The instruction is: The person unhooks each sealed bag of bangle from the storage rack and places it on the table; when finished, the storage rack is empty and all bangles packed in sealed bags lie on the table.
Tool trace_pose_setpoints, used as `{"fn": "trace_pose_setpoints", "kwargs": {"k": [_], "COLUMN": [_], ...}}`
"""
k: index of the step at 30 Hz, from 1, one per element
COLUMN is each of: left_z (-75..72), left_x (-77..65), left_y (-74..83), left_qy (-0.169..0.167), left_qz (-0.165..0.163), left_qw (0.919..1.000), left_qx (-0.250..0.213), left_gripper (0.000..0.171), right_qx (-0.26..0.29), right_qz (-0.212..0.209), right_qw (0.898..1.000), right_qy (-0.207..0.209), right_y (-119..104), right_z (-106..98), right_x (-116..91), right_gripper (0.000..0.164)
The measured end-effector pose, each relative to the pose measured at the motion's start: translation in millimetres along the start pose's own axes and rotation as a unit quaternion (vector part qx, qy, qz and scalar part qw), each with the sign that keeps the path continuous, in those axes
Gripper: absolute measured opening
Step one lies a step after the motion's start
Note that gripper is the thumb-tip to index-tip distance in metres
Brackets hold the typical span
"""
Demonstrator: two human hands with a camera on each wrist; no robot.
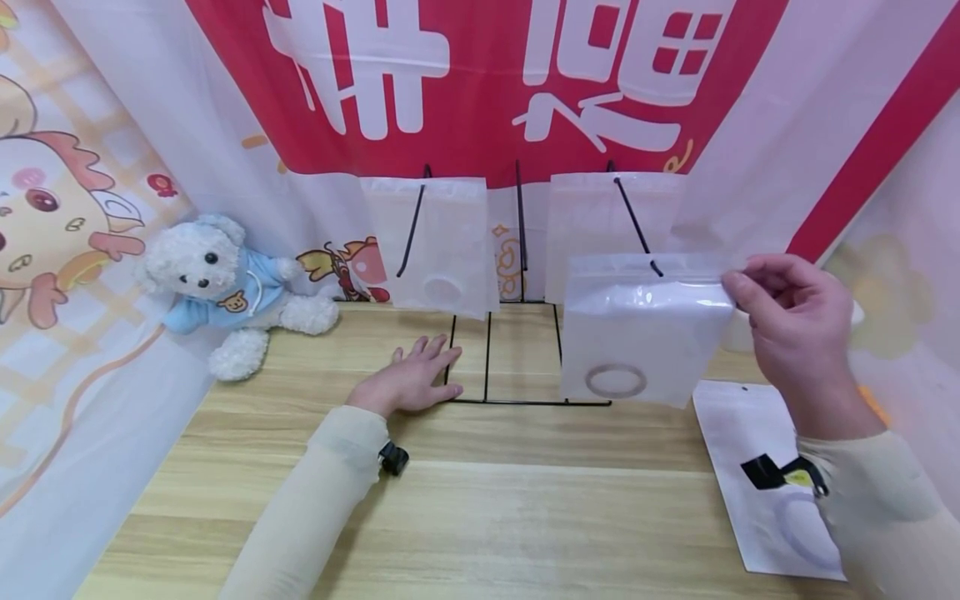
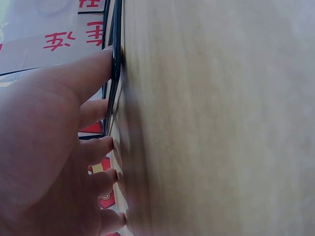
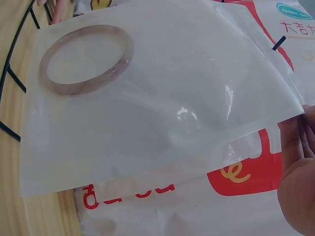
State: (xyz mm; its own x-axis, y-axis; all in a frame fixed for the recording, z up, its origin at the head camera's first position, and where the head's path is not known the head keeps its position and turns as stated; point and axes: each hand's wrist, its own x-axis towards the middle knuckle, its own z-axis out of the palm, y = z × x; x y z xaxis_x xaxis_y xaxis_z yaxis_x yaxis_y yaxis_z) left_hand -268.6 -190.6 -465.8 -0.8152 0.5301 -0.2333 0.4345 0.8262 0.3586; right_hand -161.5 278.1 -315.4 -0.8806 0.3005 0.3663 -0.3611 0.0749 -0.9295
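My right hand pinches the upper right corner of a translucent white zip bag, with thumb in front and fingers behind. Through the film shows a pale pinkish-brown bangle, low in the bag. The tip of the black wire display rack's right front prong pokes out at the bag's top edge. My left hand lies low with fingers spread, thumb and fingertips at the rack's left base wire. Behind the held bag, another white bag hangs on the same prong.
More white bags hang on the left prong. A flat white bag lies under the right forearm on the wooden table. A plush bear in a blue hoodie sits at the left. Red-and-white printed cloth hangs behind the rack.
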Motion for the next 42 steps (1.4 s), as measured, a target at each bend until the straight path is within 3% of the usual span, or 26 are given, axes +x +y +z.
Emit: {"fn": "trace_pose_setpoints", "kwargs": {"k": [14, 22, 31, 37, 42], "left_z": [-1.3, -15.3, -4.4, -6.9, -6.6], "left_x": [1.9, -7.8, 3.0, -0.8, -1.9], "left_y": [-0.3, 18.1, 4.7, 8.6, 8.2], "left_qy": [-0.006, -0.024, -0.017, -0.018, -0.018], "left_qz": [-0.007, -0.012, -0.008, -0.012, -0.014], "left_qw": [0.9999, 0.9996, 0.9998, 0.9998, 0.9997], "left_qx": [0.003, 0.003, 0.007, 0.004, 0.003], "left_gripper": [0.086, 0.084, 0.086, 0.085, 0.085], "right_qx": [0.019, 0.08, 0.082, 0.161, 0.213], "right_qz": [-0.017, -0.014, 0.022, 0.007, 0.028], "right_qw": [0.999, 0.997, 0.996, 0.987, 0.976], "right_qy": [0.034, 0.019, 0.027, -0.006, -0.029], "right_y": [-3.6, -2.5, 8.0, 18.9, 30.7], "right_z": [-5.7, -15.0, -30.0, -37.4, -40.3], "right_x": [-17.0, -27.3, -47.6, -62.7, -71.7], "right_gripper": [0.029, 0.026, 0.022, 0.025, 0.031]}}
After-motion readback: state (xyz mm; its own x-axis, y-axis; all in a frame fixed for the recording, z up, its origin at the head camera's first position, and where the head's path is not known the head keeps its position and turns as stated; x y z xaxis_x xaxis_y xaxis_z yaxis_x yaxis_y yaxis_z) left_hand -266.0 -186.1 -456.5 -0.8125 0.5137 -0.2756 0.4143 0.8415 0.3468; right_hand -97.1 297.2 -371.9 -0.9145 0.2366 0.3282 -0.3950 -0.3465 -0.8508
